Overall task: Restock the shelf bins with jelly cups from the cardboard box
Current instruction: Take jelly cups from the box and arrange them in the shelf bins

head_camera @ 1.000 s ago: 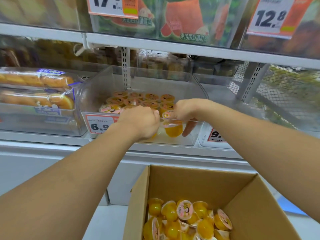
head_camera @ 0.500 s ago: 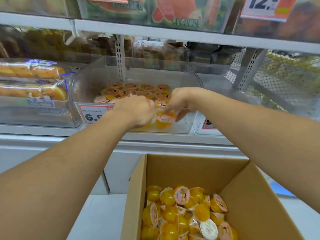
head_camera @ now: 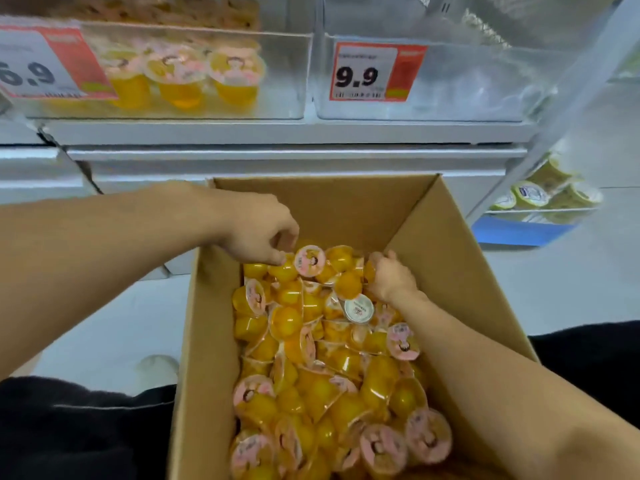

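An open cardboard box [head_camera: 450, 237] stands below the shelf, heaped with yellow jelly cups [head_camera: 311, 358] with pink lids. Both hands are inside at its far end. My left hand [head_camera: 259, 233] curls its fingers and thumb round a cup at the top of the heap. My right hand [head_camera: 391, 277] digs into the heap with its fingers curled round another cup. Above, a clear shelf bin [head_camera: 284, 81] with a 6.9 price tag holds several jelly cups [head_camera: 180, 77] standing upright at its front.
To the right of that bin is a clear bin [head_camera: 467, 84] tagged 9.9, with nothing visible inside. A lower rack at the right holds yellow-green tubs [head_camera: 543, 195]. My dark-clothed legs [head_camera: 69, 427] flank the box on the pale floor.
Both hands have left the 6.9 bin and dropped into the cardboard box. The view has tilted down from the shelf to the box.
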